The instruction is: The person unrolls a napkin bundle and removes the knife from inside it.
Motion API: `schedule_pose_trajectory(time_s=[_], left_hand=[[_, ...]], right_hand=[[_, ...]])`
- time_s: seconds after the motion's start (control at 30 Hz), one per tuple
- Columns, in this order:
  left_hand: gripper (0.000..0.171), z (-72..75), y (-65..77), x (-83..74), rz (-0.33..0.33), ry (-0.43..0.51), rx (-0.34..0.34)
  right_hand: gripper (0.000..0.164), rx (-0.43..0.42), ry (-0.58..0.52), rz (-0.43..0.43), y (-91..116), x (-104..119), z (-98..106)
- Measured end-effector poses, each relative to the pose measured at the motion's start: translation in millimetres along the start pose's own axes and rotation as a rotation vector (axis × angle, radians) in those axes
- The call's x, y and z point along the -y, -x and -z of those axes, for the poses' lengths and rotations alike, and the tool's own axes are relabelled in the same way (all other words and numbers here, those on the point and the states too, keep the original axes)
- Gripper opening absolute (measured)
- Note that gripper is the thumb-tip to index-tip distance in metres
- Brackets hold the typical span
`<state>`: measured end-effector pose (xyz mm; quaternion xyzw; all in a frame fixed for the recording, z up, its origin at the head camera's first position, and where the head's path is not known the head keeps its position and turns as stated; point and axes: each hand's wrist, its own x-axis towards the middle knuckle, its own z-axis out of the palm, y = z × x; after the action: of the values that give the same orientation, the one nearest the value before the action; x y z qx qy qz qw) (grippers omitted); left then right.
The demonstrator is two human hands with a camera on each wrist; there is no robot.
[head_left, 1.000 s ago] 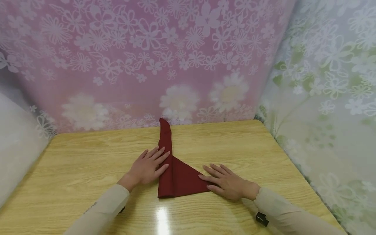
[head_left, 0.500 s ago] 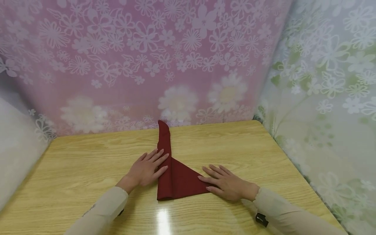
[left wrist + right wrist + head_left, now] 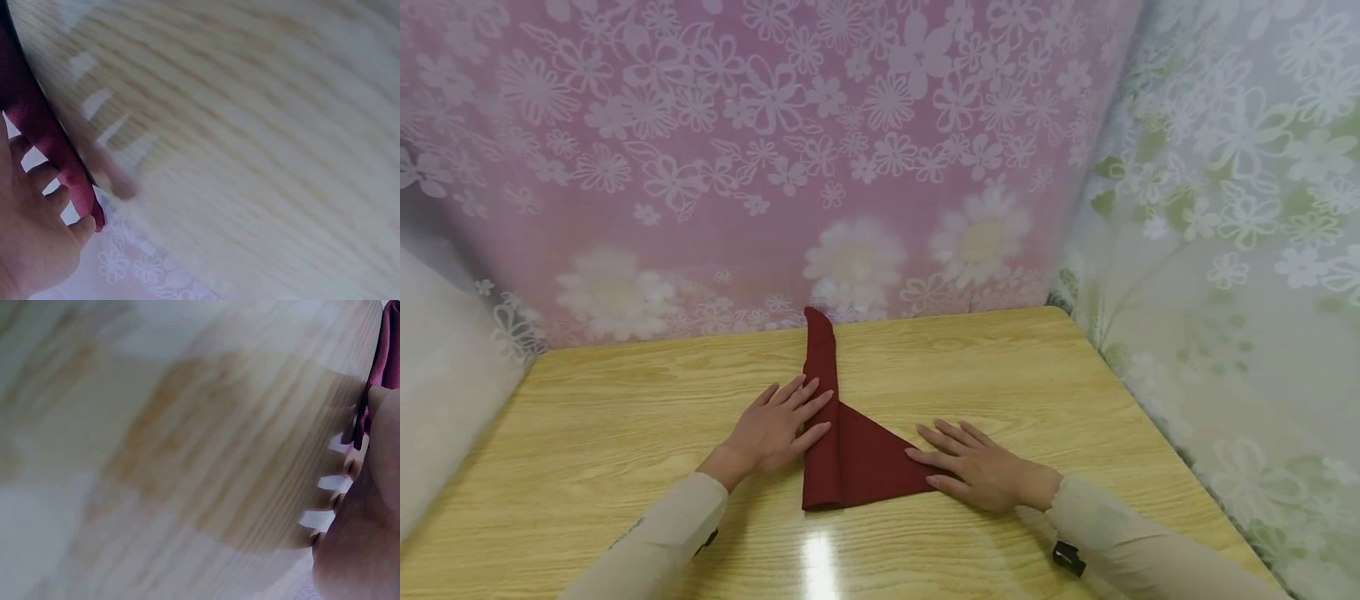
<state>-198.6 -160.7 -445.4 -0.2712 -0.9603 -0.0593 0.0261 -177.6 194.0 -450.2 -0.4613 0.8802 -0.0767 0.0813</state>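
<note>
A person works a dark red cloth (image 3: 868, 467), which lies on a wood-grain desk (image 3: 625, 400) with a pink floral backdrop (image 3: 700, 133) beyond the cloth. The left hand (image 3: 771, 429) rests across the cloth's folded strip (image 3: 822, 475), its fingers straight and slightly apart, pressing rather than gripping. The right hand (image 3: 988, 475) reaches the cloth's right-hand point, thumb and forefinger touching it, the other fingers spread just past the cloth's sloping edge and clamped on nothing. The folding appears partway along: the strip on the cloth's left side looks formed, while the triangular flap (image 3: 880, 458) on its right lies flat and seems the part left to work. Whether the cloth's far tip touches the backdrop cannot be told; how many layers the strip holds is hidden.
</note>
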Motion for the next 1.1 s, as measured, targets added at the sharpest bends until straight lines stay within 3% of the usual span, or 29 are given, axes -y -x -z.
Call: schedule_pose_trajectory(time_s=[0.43,0.7,1.1], left_hand=[[0.057,7.3,-11.0,-4.7,-0.056,-0.018,-0.019],[0.062,9.1,-20.6,-13.0,-0.036,0.005,0.077],[0.06,7.8,-29.0,-20.7,-0.061,-0.054,0.135]], right_hand=[[0.048,0.009,0.016,-0.009,-2,-1,-2],[0.048,0.008,0.017,-0.009,-1,-1,-2],[0.048,0.017,0.011,-0.017,0,-1,-2]])
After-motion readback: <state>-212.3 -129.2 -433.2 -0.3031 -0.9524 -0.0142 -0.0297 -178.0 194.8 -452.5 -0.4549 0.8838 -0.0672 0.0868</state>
